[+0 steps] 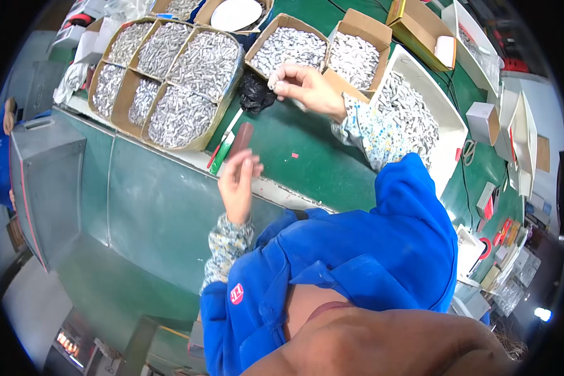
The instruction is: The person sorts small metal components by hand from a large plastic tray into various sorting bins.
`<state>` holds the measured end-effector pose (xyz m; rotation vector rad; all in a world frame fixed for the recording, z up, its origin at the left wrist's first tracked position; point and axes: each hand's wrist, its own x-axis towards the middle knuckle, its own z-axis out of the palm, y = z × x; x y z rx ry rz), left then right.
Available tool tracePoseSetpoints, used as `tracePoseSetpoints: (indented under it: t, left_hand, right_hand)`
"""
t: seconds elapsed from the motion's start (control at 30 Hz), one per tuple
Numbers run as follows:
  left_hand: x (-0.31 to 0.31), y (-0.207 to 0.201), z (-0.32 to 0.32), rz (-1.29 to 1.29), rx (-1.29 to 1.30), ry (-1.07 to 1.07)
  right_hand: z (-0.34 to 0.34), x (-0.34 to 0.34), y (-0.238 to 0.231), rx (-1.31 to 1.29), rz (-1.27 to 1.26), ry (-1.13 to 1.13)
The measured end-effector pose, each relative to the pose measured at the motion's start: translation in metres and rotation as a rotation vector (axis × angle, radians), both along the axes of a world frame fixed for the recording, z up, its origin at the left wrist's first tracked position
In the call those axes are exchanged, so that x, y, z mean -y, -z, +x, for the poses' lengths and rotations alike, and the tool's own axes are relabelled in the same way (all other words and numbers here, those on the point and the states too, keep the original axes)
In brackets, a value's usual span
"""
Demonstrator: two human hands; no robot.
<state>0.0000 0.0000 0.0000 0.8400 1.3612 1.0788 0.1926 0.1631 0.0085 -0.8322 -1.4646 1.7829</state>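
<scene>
Over the green table (307, 169), my right hand (312, 91) is raised with thumb and fingertips pinched on a small pale metal part (272, 82). Just below it lies a crumpled black plastic bag (255, 95). Beyond that hand stands a cardboard box (286, 47) full of small silvery parts. My left hand (235, 193) hovers at the table's near edge, fingers loosely bent and apart, with nothing seen in it. A reddish-brown bar (241, 138) lies just past its fingertips, beside a green-handled tool (221, 156) and a thin red stick (214, 155).
A divided carton (145, 125) with silvery parts fills the table's left. Another cardboard box (357, 53) and a white tray (448, 135) of parts stand to the right. A yellow box (413, 28) and cables (460, 106) are farther right. Another person (0, 147) is at far left.
</scene>
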Motion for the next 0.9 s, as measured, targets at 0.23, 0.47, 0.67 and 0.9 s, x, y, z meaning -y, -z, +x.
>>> tracePoseSetpoints:
  t: [0.23,0.47,0.67,0.9]
  left_hand:
    - [-0.044,-0.031,0.023,0.317,-0.026,-0.093]
    - [-0.041,-0.019,0.016,0.319,-0.068,-0.185]
    - [-0.041,-0.02,0.014,0.287,0.011,-0.225]
    - [-0.038,-0.018,0.011,0.33,-0.02,-0.213]
  right_hand:
    - [-0.03,0.049,-0.004,-0.234,-0.249,-0.069]
    - [-0.039,0.062,-0.008,-0.161,-0.232,0.008]
    - [-0.042,0.066,0.004,-0.188,-0.283,0.069]
    - [-0.049,0.073,0.018,-0.249,-0.268,0.073]
